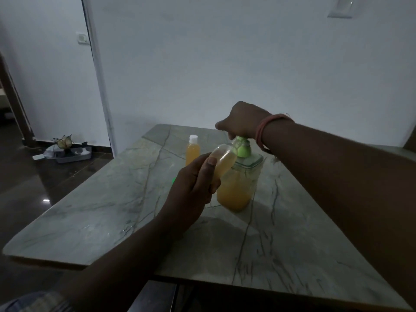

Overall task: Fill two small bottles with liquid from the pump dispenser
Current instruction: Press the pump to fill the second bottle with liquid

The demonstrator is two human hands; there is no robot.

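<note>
Above marble table (281, 233): left hand (193, 188) gripping tilted small bottle (222, 161) under nozzle, right hand (242, 122) curled, pressing pump dispenser (239, 183). Light, probably slippery plastic; best held round the lower body. Capped full bottle (192, 152) behind.

The pump dispenser (238, 185), a clear squarish bottle with a green pump head, stands upright and holds orange-yellow liquid. An uncapped small bottle (222, 162), partly filled, is tilted with its mouth at the pump's spout. A second small bottle (192, 152), white-capped and full, stands upright just behind.
</note>
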